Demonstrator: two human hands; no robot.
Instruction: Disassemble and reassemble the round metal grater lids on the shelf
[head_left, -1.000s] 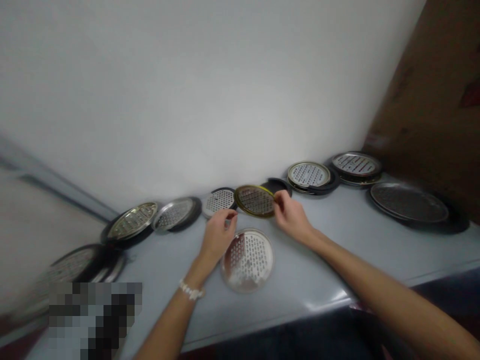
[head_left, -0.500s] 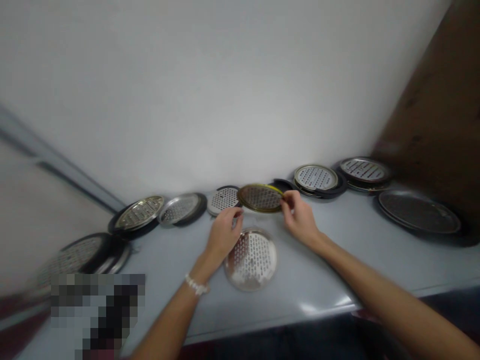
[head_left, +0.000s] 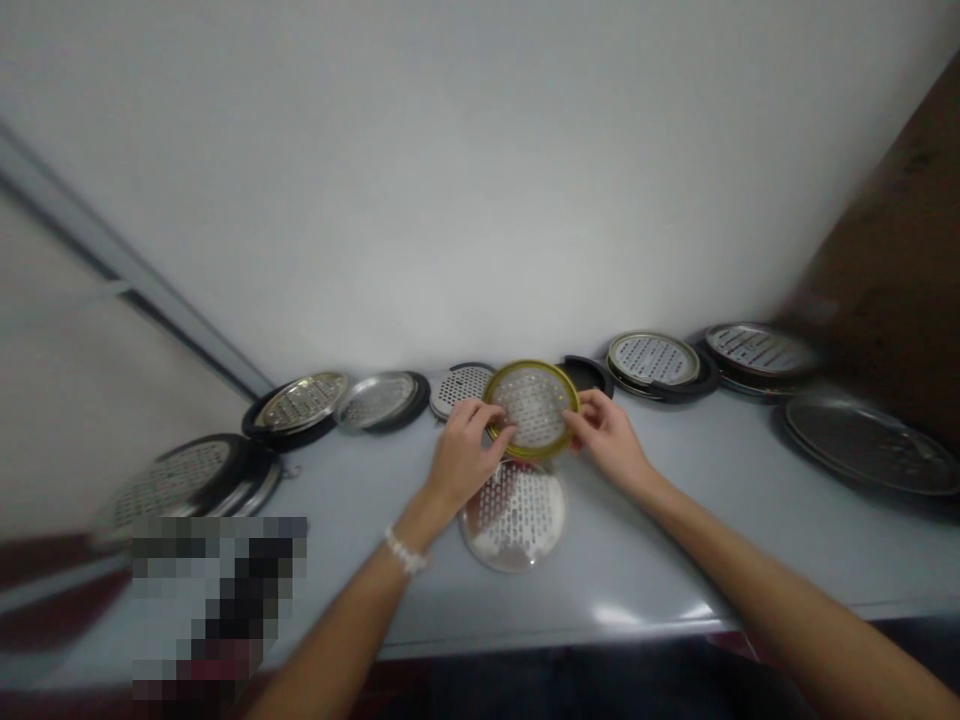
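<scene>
Pale wall, grey counter, yellow-rimmed disc raised between two hands

Head view, the only one: along the back of the counter, close to the wall, a loose line of perforated discs, most paired with dark rings. Off to the right, a brown surface, too blurred to make out.

Stage, judging by the layout: apparently mid-handling. Already lying flat on the counter, nearer than the raised disc: a silver perforated plate, far edge hidden behind that disc. Not yet put down: the yellow-rimmed disc, tilted up with its holed face toward the camera. Touching the plate or clear of it: cannot tell from this angle. Back-row discs possibly done, possibly waiting; no visible sign either way.

Left hand: nearly closed, thumb and fingertips on the near left rim of the disc, white bracelet at the wrist. Right hand: closed in a pinch at the right edge, thumb in front, other fingers curled, partly out of sight. Firmness of either grip: impossible to tell.
</scene>
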